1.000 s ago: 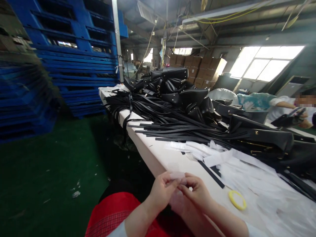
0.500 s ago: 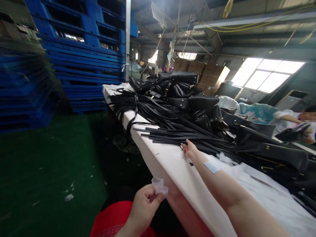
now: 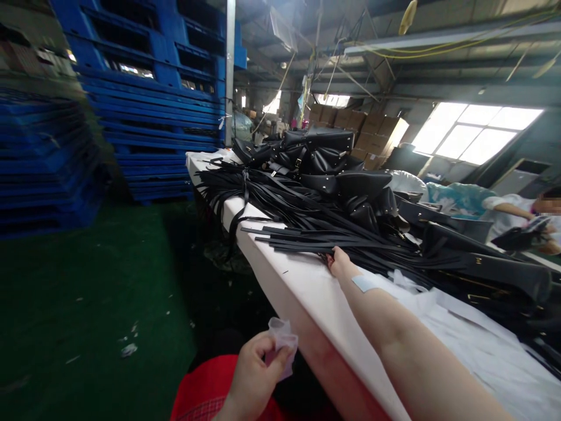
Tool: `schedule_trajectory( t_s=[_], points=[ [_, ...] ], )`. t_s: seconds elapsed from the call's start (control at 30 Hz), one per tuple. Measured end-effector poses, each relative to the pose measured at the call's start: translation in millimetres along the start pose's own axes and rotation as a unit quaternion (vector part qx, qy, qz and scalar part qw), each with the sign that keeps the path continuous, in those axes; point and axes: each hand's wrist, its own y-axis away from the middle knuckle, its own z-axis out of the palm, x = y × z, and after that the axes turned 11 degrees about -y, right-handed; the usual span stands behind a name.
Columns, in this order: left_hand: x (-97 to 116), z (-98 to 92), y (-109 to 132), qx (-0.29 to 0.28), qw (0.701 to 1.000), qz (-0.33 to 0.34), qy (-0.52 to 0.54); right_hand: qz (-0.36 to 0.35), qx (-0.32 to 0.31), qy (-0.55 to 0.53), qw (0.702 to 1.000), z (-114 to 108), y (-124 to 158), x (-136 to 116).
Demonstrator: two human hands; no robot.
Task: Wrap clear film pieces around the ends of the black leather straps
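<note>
We list: interior, dim; daylight from the right-hand window (image 3: pixel 475 131), glaring white; deep shadow beside the tabletop (image 3: pixel 302 283); blue pallets (image 3: pixel 44 169), far left, blurred; we note edges stretched.

Left hand (image 3: pixel 254 369) pinches crumpled translucent sheet (image 3: pixel 284 331) beside white table (image 3: pixel 302 295); right hand (image 3: pixel 340 263) at near edge of black straps (image 3: pixel 302 206), grip unclear, black bags (image 3: pixel 357 182) piled behind.

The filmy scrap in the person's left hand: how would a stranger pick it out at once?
Find the long white table in mid-picture. Left of its near end, by the red cloth, the left hand pinches the filmy scrap. Pale and crumpled, it is held off the table, whereas the other pale sheets lie on top.
</note>
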Motion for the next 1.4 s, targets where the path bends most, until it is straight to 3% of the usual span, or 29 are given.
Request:
schedule_trajectory(
  t_s=[0.13, 0.27, 0.4, 0.57, 0.67, 0.77, 0.83, 0.9, 1.07, 1.3, 1.4],
  points=[
    [12, -13.8, 0, -0.003, 1.000, 0.004, -0.020, -0.026, 0.012, -0.017, 0.999, -19, 17, 5],
    [19, -17.6, 1, -0.024, 0.998, 0.035, -0.057, -0.058, -0.022, -0.030, 0.998, -58, 39, 17],
    [21, -12.7, 3, -0.051, 0.984, 0.099, -0.139, -0.089, -0.109, -0.064, 0.988, -100, 65, 30],
    [40, -4.8, 4, -0.068, 0.935, 0.215, -0.274, -0.124, -0.231, -0.096, 0.960, -139, 102, 42],
    [57, 1.1, 2, -0.127, 0.921, 0.218, -0.297, -0.126, -0.286, -0.099, 0.945, -155, 121, 48],
    [66, 8.3, 1, -0.232, 0.912, 0.199, -0.273, -0.130, -0.340, -0.086, 0.927, -169, 132, 54],
    [68, 13.6, 1, -0.307, 0.903, 0.187, -0.236, -0.151, -0.375, -0.048, 0.913, -176, 134, 58],
    [67, 18.9, 2, -0.346, 0.898, 0.177, -0.206, -0.167, -0.408, 0.000, 0.897, -180, 136, 60],
    [68, 30.9, 9, -0.348, 0.908, 0.168, -0.166, -0.160, -0.494, 0.069, 0.852, -177, 145, 60],
    [69, 43.7, 19, -0.375, 0.914, 0.123, -0.091, -0.066, -0.514, 0.052, 0.854, -166, 157, 78],
    [72, 41.9, 19, -0.355, 0.912, 0.153, -0.135, -0.109, -0.483, 0.073, 0.866, -166, 163, 76]
  ],
)
